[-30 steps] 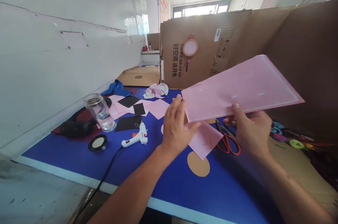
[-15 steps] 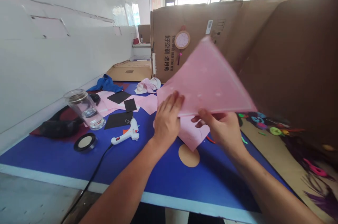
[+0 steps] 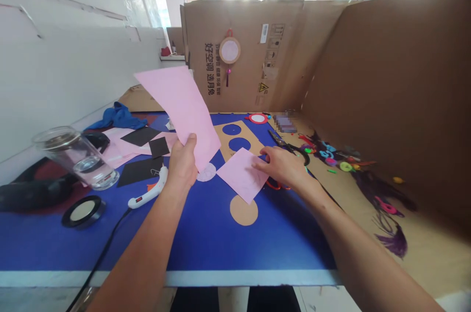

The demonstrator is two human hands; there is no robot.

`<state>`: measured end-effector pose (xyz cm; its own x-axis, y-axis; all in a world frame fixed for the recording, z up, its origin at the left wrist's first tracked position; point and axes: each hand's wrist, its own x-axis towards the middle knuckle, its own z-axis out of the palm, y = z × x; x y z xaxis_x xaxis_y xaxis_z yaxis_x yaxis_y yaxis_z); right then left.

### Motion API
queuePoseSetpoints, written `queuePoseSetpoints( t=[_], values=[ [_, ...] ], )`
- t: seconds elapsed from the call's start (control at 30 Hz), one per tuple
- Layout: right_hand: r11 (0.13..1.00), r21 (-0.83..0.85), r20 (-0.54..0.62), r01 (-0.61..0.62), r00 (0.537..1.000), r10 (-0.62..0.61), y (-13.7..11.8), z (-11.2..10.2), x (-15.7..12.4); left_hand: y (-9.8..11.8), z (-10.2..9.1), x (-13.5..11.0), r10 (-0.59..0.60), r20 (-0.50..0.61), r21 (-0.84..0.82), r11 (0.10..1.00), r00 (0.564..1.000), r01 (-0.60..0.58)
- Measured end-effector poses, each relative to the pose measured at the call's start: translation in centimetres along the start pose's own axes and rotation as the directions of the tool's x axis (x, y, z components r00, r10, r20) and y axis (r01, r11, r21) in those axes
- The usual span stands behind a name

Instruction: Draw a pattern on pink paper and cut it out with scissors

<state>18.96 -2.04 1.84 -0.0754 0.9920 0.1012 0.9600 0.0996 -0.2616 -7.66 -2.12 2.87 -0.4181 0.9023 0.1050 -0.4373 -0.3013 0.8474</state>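
My left hand (image 3: 183, 162) grips a large sheet of pink paper (image 3: 186, 111) between thumb and fingers, raised above the table. My right hand (image 3: 281, 165) has its thumb and index finger apart at the right corner of a smaller pink paper square (image 3: 241, 172); whether they touch it I cannot tell. Just in front of that square lies a round cardboard disc (image 3: 244, 210). Behind it is a cardboard piece (image 3: 253, 135) with round holes cut out. Beside my left hand is a pale patterned circle (image 3: 206, 172). Red-handled scissors (image 3: 274, 184) lie partly hidden beneath my right hand.
On the left stand a glass jar of water (image 3: 86, 165), a white glue gun (image 3: 149, 194) with its cord, and a roll of tape (image 3: 83, 210). Black squares (image 3: 140, 172) lie behind. Black scissors (image 3: 283, 143) and a purple tassel (image 3: 393, 241) are right. Cardboard walls (image 3: 290, 76) enclose the back and right.
My left hand has moved left, carrying the large pink sheet. My right hand has let go of it and lowered to the small pink square. The view has shifted right.
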Motion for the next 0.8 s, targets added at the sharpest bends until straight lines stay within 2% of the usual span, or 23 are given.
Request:
queuePoseSetpoints(
  t=[0.07,0.2,0.4,0.57,0.8],
  values=[
    [0.996,-0.086,0.036,-0.009,0.999,0.012,-0.5,0.3,-0.1,0.2,0.1,0.0,-0.041,-0.007,-0.044,0.998,0.999,0.041],
    [0.987,-0.156,0.065,-0.040,0.997,0.051,-1.0,0.3,-0.3,0.6,0.1,0.0,-0.086,-0.008,-0.084,0.993,0.996,0.085],
    [0.972,-0.229,0.075,-0.054,0.995,0.072,-1.3,0.0,-0.6,0.6,-0.1,0.2,-0.082,-0.021,-0.082,0.993,0.996,0.080],
    [0.979,-0.195,0.090,-0.060,0.993,0.079,-1.1,0.1,-0.3,0.7,-0.1,0.3,-0.091,-0.015,-0.076,0.993,0.996,0.090],
    [0.993,-0.045,0.095,-0.111,0.989,0.115,-0.5,0.8,0.2,1.0,0.1,0.3,-0.099,-0.048,-0.072,0.993,0.994,0.096]
  ],
)
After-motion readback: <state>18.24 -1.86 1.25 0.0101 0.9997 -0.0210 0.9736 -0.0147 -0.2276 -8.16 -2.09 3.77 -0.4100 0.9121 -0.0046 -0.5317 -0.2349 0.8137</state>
